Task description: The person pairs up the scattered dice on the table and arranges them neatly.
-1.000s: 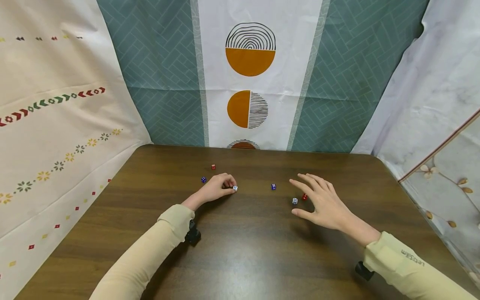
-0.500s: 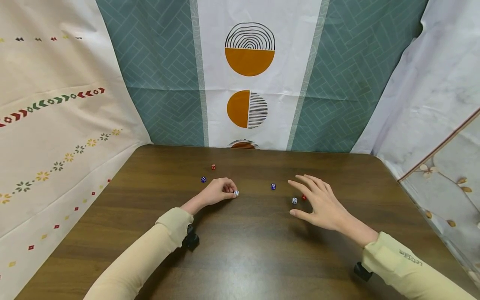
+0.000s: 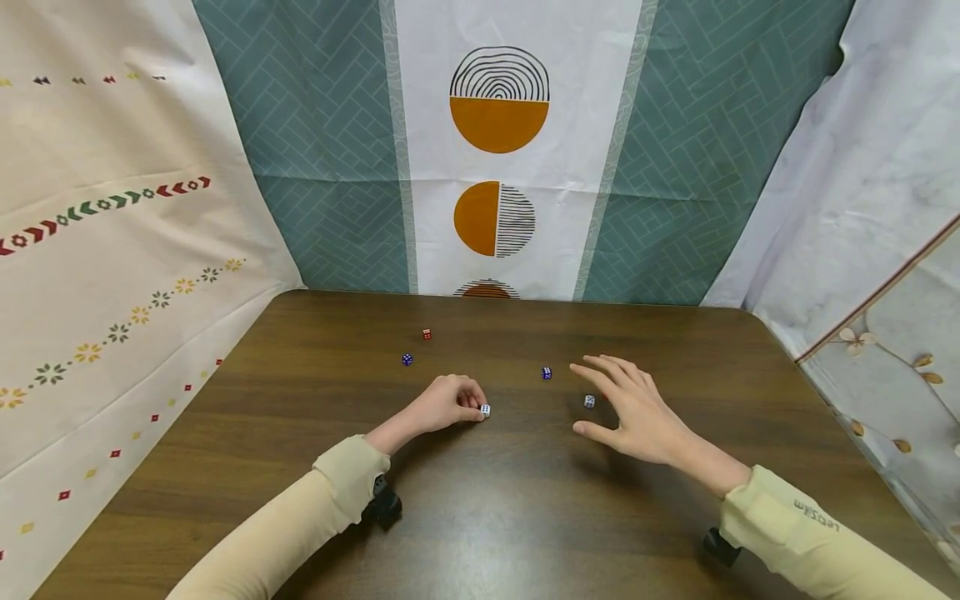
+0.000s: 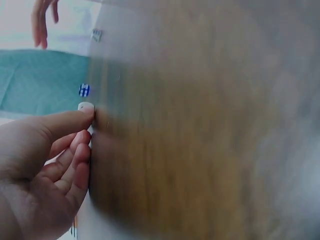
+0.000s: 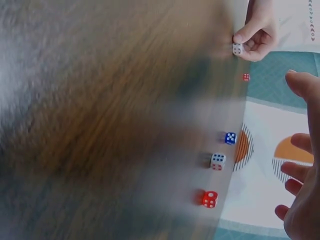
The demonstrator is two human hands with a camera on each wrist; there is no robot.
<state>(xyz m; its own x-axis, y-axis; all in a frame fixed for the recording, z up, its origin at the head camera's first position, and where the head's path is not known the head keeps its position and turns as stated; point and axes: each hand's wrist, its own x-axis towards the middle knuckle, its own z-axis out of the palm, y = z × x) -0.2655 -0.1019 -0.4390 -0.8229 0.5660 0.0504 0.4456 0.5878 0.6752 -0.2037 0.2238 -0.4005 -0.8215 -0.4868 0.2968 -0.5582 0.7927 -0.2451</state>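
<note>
My left hand (image 3: pixel 447 405) pinches a white die (image 3: pixel 485 411) between thumb and fingertips, low over the table, left of centre. In the right wrist view that die (image 5: pixel 237 49) shows dots on its near face. My right hand (image 3: pixel 634 414) hovers with spread fingers and holds nothing. Just left of its palm lies a second white die (image 3: pixel 589 401); a red die (image 5: pixel 210 199) beside it is almost hidden by the fingers in the head view. A blue die (image 3: pixel 547 373) sits between the two hands, farther back.
Beyond the left hand, another blue die (image 3: pixel 407 359) and another red die (image 3: pixel 427 334) lie on the brown wooden table (image 3: pixel 480 508). A patterned cloth (image 3: pixel 330 150) hangs behind the table, with light cloths at both sides.
My left hand has moved toward me and slightly right, carrying the white die. The right hand has drifted a little left and nearer, covering more of the red die.
</note>
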